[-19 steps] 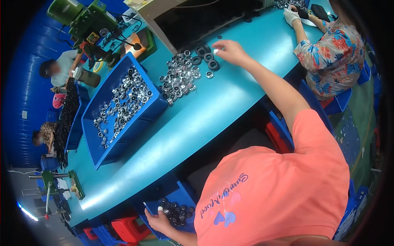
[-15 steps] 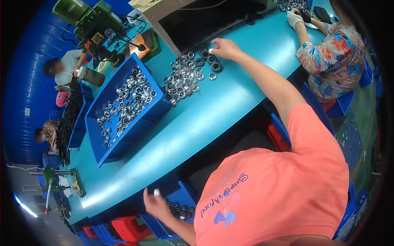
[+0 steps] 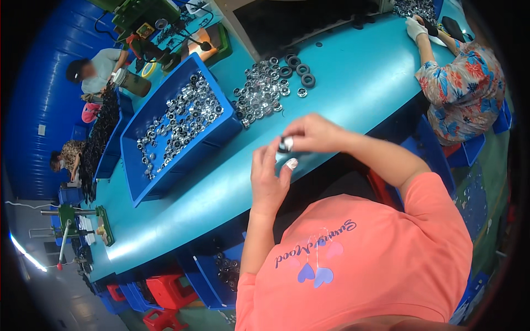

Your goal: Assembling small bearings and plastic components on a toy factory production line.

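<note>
Both hands have come together above the near edge of the teal table [image 3: 353, 71]: the right hand [image 3: 313, 133] pinches a small black-and-silver ring part [image 3: 285, 144], while the left hand [image 3: 269, 175], up from the bin below, meets it with open fingers. Farther back lie a loose pile of metal rings [image 3: 259, 94] and a blue tray [image 3: 218, 132], unobstructed.
</note>
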A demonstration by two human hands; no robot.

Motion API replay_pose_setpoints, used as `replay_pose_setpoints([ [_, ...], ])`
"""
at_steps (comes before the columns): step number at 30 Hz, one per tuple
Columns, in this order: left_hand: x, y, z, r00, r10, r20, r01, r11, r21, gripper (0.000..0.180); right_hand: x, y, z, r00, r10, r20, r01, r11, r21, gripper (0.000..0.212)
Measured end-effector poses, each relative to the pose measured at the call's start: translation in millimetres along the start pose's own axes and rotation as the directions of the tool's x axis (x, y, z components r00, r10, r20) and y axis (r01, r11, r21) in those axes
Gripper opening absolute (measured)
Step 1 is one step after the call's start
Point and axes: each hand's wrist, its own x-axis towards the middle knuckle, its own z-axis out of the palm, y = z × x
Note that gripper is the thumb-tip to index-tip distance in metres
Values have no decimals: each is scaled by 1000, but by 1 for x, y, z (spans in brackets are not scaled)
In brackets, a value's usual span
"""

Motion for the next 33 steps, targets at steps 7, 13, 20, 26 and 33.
replay_pose_setpoints([
  [7, -15, -12, -11, 987, -74, 141, 85, 994, -70, 42, 13, 26, 28, 962, 90, 257, -115, 990, 83, 33],
  [13, -21, -23, -13, 997, -57, 52, 58, 998, -18, 51, 17, 21, 42, 989, 39, 140, -67, 978, 200, 30],
  [20, -25, -31, -23, 936, -327, 129, 229, 290, -929, 54, 46, 45, -41, 865, -407, -293, -14, 564, -826, 37],
  [26, -30, -31, -28, 928, -295, 229, 228, -39, -973, 65, 45, 61, -44, 926, -298, -232, -40, 534, -844, 25],
  [33, -33, -30, -23, 910, -309, 276, 221, -201, -954, 63, 45, 79, -49, 914, -347, -211, 51, 614, -788, 15],
])
